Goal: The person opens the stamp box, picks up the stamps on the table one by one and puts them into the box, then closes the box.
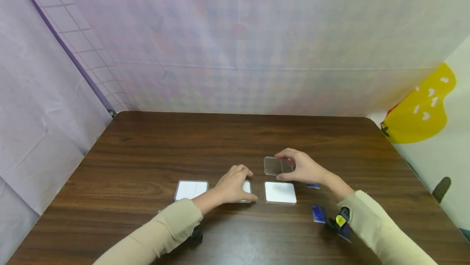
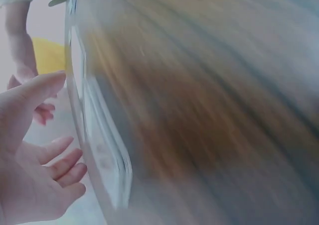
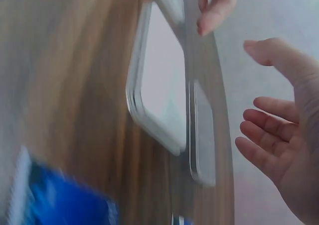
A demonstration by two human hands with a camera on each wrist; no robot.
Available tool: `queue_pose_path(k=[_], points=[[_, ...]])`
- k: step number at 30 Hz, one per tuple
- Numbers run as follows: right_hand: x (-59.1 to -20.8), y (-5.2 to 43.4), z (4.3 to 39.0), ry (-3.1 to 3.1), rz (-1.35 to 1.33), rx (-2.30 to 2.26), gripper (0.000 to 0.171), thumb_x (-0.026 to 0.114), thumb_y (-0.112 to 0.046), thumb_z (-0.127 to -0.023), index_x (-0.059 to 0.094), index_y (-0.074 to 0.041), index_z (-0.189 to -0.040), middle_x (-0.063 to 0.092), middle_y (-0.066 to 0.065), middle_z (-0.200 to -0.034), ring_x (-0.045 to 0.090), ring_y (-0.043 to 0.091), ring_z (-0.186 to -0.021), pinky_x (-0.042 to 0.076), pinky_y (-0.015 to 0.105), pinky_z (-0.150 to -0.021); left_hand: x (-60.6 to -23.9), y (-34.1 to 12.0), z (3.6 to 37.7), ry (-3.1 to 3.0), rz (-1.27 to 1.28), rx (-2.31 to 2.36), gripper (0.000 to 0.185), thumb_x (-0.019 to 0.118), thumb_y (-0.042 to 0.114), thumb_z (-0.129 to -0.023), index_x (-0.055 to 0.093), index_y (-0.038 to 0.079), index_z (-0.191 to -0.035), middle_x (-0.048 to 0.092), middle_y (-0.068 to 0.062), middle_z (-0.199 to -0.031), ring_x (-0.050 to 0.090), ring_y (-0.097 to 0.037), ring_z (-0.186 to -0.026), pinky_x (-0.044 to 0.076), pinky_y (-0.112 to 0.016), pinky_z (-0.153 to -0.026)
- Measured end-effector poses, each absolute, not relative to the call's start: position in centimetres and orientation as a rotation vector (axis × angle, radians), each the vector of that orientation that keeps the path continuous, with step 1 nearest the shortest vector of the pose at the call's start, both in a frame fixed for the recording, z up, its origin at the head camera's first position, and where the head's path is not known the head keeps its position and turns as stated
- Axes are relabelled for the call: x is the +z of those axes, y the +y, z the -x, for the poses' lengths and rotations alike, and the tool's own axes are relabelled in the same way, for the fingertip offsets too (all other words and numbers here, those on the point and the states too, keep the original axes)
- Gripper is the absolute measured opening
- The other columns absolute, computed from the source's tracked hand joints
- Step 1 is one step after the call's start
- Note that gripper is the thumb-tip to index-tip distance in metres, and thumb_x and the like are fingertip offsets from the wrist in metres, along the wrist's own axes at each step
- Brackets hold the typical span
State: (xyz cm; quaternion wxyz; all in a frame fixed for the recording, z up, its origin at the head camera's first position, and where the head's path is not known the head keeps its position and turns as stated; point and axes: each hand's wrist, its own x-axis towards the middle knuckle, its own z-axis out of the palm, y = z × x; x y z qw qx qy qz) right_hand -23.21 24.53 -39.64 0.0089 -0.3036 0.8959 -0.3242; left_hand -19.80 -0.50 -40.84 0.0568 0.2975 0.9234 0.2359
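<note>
My left hand [image 1: 232, 185] is over a flat clear case with a white face [image 1: 247, 186], its thumb and fingers spread to either side and partly hiding it. In the left wrist view the left fingers [image 2: 65, 165] are loosely bent, with a gap between them and the case [image 2: 107, 155]. Over a flat transparent case [image 1: 272, 166] lying farther back, my right hand [image 1: 304, 168] spreads thumb and fingers. The right wrist view shows that hand's palm with nothing in it, apart from the transparent case [image 3: 204, 135]. Between the hands, nearer me, lies another white-faced case [image 1: 280, 192].
A further white-faced case [image 1: 191, 189] lies to the left on the brown wooden table [image 1: 176, 142]. Several small blue packets [image 1: 318, 214] are scattered near and under the right forearm. A pale curtain [image 1: 238, 53] hangs behind the table's far edge.
</note>
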Motion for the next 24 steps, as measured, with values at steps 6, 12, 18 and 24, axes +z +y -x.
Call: queue_pose_path(k=[6,12,18,24], points=[[-39.5,22.3,21.7,2.776,0.998,-1.071,0.057,0.076,-0.029,-0.071,0.055,0.0,-0.115,0.059,0.013,-0.111,0.056,0.028,-0.098,0.047,0.04,-0.083,-40.6,-4.4,19.6,2.821,-0.886,0.758,0.06,0.074,0.037,-0.071,0.055,0.003,-0.116,0.053,-0.009,-0.118,0.047,-0.026,-0.111,0.041,-0.039,-0.093],[-39.9,19.9,20.6,2.706,1.008,-1.138,0.057,0.074,-0.029,-0.073,0.054,0.001,-0.117,0.058,0.014,-0.111,0.056,0.028,-0.1,0.047,0.042,-0.086,-40.8,-7.5,19.0,2.878,-0.793,0.738,0.066,0.074,0.042,-0.069,0.054,0.003,-0.118,0.054,-0.01,-0.114,0.048,-0.028,-0.107,0.045,-0.041,-0.088],[-40.7,17.5,20.0,2.72,1.032,-1.114,0.057,0.076,-0.028,-0.069,0.056,0.002,-0.113,0.059,0.014,-0.108,0.057,0.026,-0.099,0.048,0.037,-0.086,-40.8,-9.1,18.5,2.931,-0.734,0.728,0.07,0.077,0.046,-0.063,0.057,0.003,-0.115,0.055,-0.007,-0.108,0.05,-0.024,-0.102,0.049,-0.041,-0.08],[-41.1,15.9,19.8,2.763,1.033,-1.009,0.061,0.078,-0.03,-0.065,0.056,0.003,-0.112,0.059,0.011,-0.106,0.056,0.022,-0.096,0.047,0.035,-0.086,-41.1,-9.4,18.4,2.94,-0.722,0.691,0.069,0.079,0.044,-0.06,0.058,0.005,-0.112,0.055,-0.005,-0.108,0.049,-0.022,-0.101,0.05,-0.042,-0.074]])
